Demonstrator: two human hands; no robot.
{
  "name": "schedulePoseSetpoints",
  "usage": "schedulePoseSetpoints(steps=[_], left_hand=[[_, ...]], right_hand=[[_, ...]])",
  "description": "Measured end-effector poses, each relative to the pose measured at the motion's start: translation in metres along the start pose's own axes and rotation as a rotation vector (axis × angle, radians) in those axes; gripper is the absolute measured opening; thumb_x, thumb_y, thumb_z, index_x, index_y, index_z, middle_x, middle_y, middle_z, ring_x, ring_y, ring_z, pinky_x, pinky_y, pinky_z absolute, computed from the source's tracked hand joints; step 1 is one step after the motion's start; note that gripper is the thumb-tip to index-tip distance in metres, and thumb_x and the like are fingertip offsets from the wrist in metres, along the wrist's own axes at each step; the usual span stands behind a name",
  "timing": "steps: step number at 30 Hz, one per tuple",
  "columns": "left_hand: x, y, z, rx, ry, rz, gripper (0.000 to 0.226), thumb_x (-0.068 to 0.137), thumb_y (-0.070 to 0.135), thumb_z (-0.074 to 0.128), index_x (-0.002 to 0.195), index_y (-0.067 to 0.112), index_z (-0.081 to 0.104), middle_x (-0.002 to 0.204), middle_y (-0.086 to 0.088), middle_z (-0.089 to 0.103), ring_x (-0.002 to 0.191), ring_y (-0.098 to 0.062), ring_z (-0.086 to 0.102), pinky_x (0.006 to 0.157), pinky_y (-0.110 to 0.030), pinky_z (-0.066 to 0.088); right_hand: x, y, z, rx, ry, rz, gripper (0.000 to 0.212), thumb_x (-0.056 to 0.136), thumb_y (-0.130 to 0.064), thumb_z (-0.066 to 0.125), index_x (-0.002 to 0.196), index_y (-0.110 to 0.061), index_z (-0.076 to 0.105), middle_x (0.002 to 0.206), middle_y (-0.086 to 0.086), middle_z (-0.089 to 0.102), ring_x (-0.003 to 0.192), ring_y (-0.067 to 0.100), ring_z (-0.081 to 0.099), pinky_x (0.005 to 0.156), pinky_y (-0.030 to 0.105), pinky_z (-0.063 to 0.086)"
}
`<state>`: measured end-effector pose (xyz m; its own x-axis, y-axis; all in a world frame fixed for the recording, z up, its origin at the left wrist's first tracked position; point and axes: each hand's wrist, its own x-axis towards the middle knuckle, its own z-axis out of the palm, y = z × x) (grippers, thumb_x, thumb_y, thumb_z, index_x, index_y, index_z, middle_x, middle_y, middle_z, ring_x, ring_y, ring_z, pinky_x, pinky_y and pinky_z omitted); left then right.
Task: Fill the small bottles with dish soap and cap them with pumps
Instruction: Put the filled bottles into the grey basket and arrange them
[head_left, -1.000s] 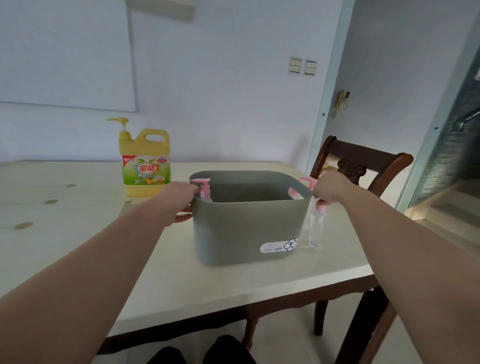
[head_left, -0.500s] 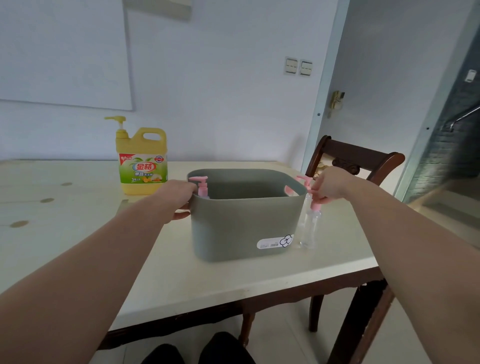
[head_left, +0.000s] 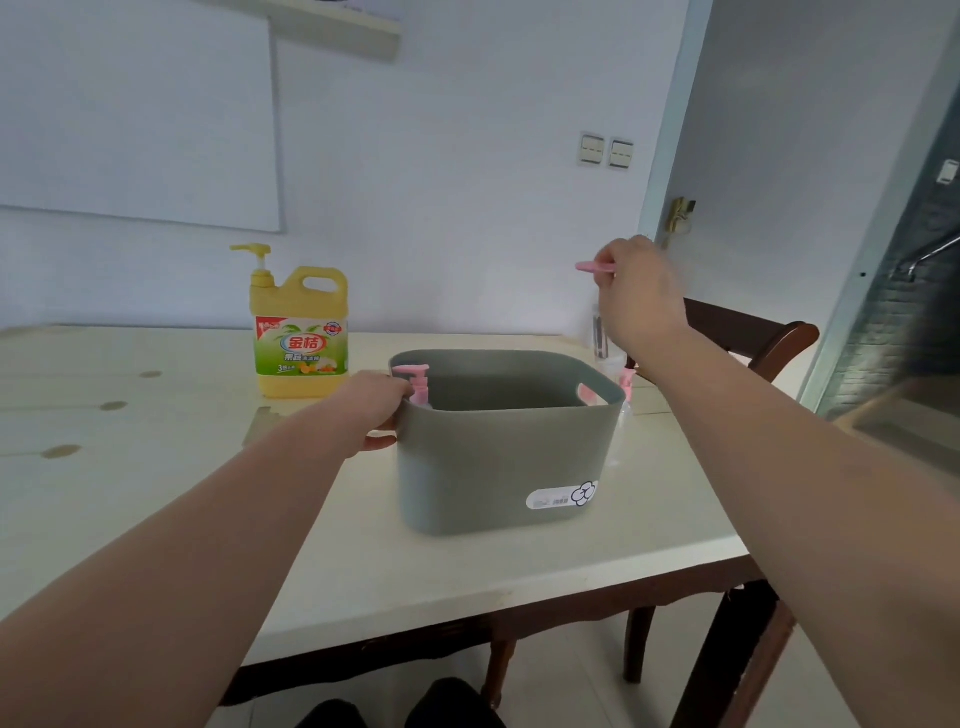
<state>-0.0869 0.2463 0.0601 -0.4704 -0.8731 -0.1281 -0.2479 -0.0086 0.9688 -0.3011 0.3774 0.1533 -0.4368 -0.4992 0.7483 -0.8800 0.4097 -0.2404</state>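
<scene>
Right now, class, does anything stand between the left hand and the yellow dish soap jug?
Nothing visible does. The left hand grips the grey basket's left rim; only table surface lies between it and the dish soap jug behind it.

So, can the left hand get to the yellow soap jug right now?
Probably yes, once it lets go: the left hand grips the rim of the grey basket, and the soap jug stands just beyond, nothing between them.

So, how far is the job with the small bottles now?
Done: one pump bottle stands beside the basket. In hand: the right hand holds a clear bottle up by its pump; the left hand grips the basket rim. Left: another pump shows inside the basket; soap jug untouched, nothing looks filled.
</scene>
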Motion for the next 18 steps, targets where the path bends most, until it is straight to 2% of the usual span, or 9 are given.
schedulePoseSetpoints(steps=[2,4,5,7,9,11,13,16,18], left_hand=[[0.0,-0.001,-0.001,0.0,-0.006,0.0,0.012,0.089,0.009,0.051,0.079,0.013,0.055,0.072,-0.004,0.054,0.068,-0.015,0.053,0.066,-0.029,0.049],[-0.001,0.0,-0.002,0.002,-0.008,-0.001,0.011,0.089,0.009,0.051,0.08,0.013,0.056,0.071,-0.003,0.055,0.067,-0.015,0.054,0.069,-0.03,0.05],[-0.001,0.0,-0.002,0.002,-0.009,-0.002,0.01,0.089,0.009,0.052,0.08,0.013,0.056,0.071,-0.004,0.054,0.067,-0.015,0.053,0.071,-0.031,0.051],[0.0,0.0,-0.002,0.003,-0.015,-0.001,0.01,0.089,0.01,0.051,0.081,0.013,0.056,0.072,-0.004,0.055,0.068,-0.015,0.054,0.073,-0.031,0.051],[0.0,0.0,-0.002,0.003,-0.022,0.006,0.011,0.089,0.01,0.051,0.08,0.014,0.056,0.073,-0.003,0.055,0.069,-0.014,0.054,0.074,-0.031,0.052],[0.002,-0.001,-0.003,0.019,-0.023,0.008,0.011,0.089,0.012,0.05,0.08,0.015,0.055,0.073,-0.002,0.055,0.07,-0.014,0.054,0.08,-0.034,0.052],[0.004,-0.002,-0.004,0.047,-0.03,0.013,0.011,0.089,0.013,0.05,0.079,0.016,0.055,0.073,-0.002,0.053,0.07,-0.014,0.051,0.084,-0.039,0.051],[0.008,-0.003,-0.003,0.048,-0.06,0.03,0.01,0.09,0.01,0.05,0.081,0.014,0.055,0.073,-0.003,0.05,0.069,-0.016,0.05,0.084,-0.047,0.054],[0.008,-0.002,-0.002,0.034,-0.099,0.03,0.013,0.092,0.011,0.05,0.081,0.016,0.054,0.08,-0.004,0.052,0.078,-0.02,0.055,0.084,-0.049,0.055]], right_hand=[[-0.004,-0.014,0.003,0.051,0.048,-0.065,0.022,0.1,-0.006,0.042,0.11,-0.003,0.06,0.112,0.008,0.053,0.084,-0.002,0.045,0.059,0.001,0.031],[-0.008,-0.025,0.01,0.116,0.045,-0.076,0.022,0.1,-0.009,0.042,0.11,-0.003,0.061,0.111,0.007,0.056,0.09,0.006,0.053,0.066,0.006,0.031],[-0.01,-0.03,0.016,0.152,0.013,-0.058,0.021,0.1,-0.01,0.043,0.107,-0.004,0.061,0.105,0.004,0.059,0.086,0.008,0.055,0.067,0.01,0.032],[-0.015,-0.038,0.028,0.254,-0.094,0.013,0.016,0.099,-0.012,0.047,0.097,-0.006,0.062,0.086,-0.006,0.063,0.07,0.001,0.053,0.065,0.014,0.041],[-0.018,-0.044,0.043,0.306,-0.219,0.075,0.015,0.096,-0.011,0.052,0.095,-0.005,0.065,0.077,-0.011,0.063,0.072,0.004,0.052,0.069,0.018,0.044],[-0.023,-0.053,0.058,0.283,-0.346,0.1,0.013,0.091,-0.007,0.057,0.096,-0.002,0.067,0.077,-0.011,0.06,0.081,0.012,0.054,0.073,0.022,0.041],[-0.025,-0.058,0.073,0.287,-0.415,0.081,0.01,0.09,-0.008,0.058,0.09,-0.008,0.067,0.085,-0.002,0.067,0.081,0.017,0.057,0.072,0.023,0.041],[-0.026,-0.062,0.095,0.271,-0.542,0.033,0.012,0.092,-0.006,0.056,0.094,-0.003,0.068,0.093,0.003,0.073,0.07,0.005,0.056,0.059,0.019,0.039],[-0.025,-0.061,0.107,0.246,-0.614,0.004,0.015,0.092,-0.005,0.057,0.098,0.003,0.069,0.089,-0.001,0.073,0.064,-0.004,0.052,0.055,0.012,0.037]])
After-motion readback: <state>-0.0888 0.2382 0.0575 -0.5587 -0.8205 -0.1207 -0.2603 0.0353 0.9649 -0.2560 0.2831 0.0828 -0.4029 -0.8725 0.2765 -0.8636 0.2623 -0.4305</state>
